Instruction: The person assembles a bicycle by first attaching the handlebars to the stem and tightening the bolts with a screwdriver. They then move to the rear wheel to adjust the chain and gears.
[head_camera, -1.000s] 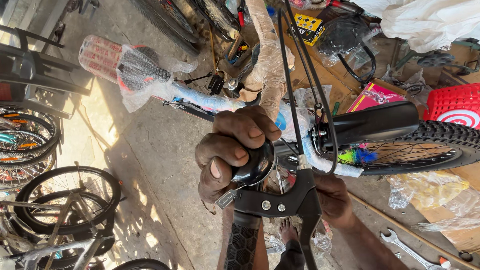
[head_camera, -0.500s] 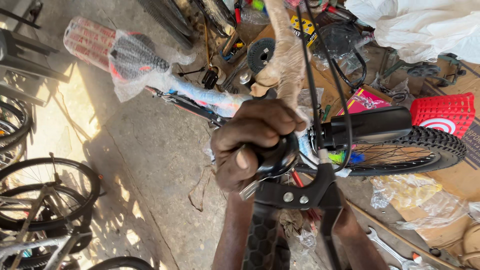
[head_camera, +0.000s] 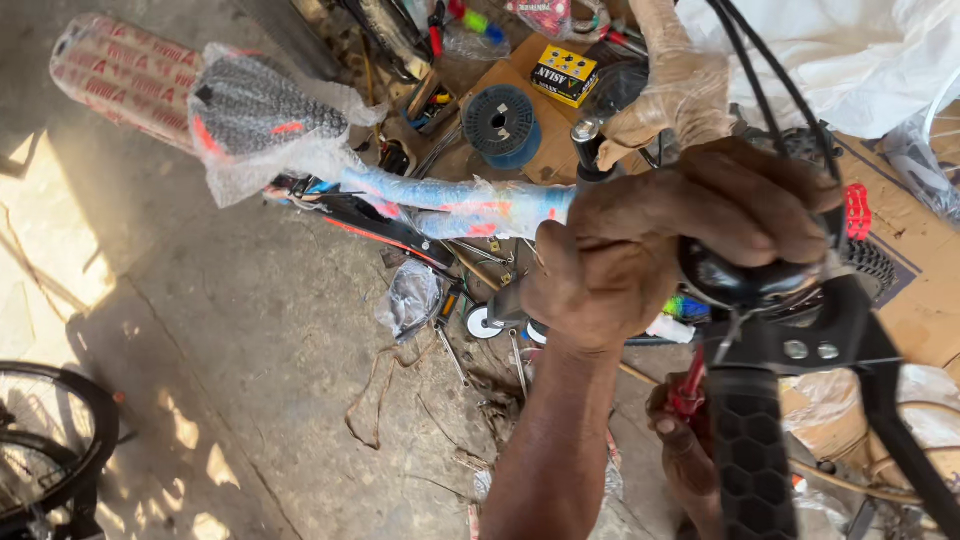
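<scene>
Two hands show. The left hand (head_camera: 660, 250) is closed tight around a black round bell (head_camera: 745, 280) that sits on the handlebar. Just under that hand is one black brake lever clamp (head_camera: 800, 345) with two small silver bolts, and one long black lever (head_camera: 900, 440) runs down and away from it. One black rubber grip (head_camera: 750, 470) with a honeycomb pattern points down below the clamp.

The right hand (head_camera: 685, 450) is lower, partly hidden behind the grip. It is closed around one tool with a red handle (head_camera: 688, 392), held up against the underside of the clamp.

Two thin black cables (head_camera: 760, 90) rise above the left hand.

Beyond the left hand lies one bike frame tube (head_camera: 450, 205) wrapped in blue and red plastic. At its far end is one bike seat (head_camera: 260, 115) inside a clear plastic bag. Further up are one blue spool (head_camera: 505, 125) and one small yellow and black box (head_camera: 565, 75), both resting on a flat piece of cardboard (head_camera: 900, 240).

Far off to the left of the hands, one bike wheel (head_camera: 50, 440) stands on the concrete floor (head_camera: 230, 330).
</scene>
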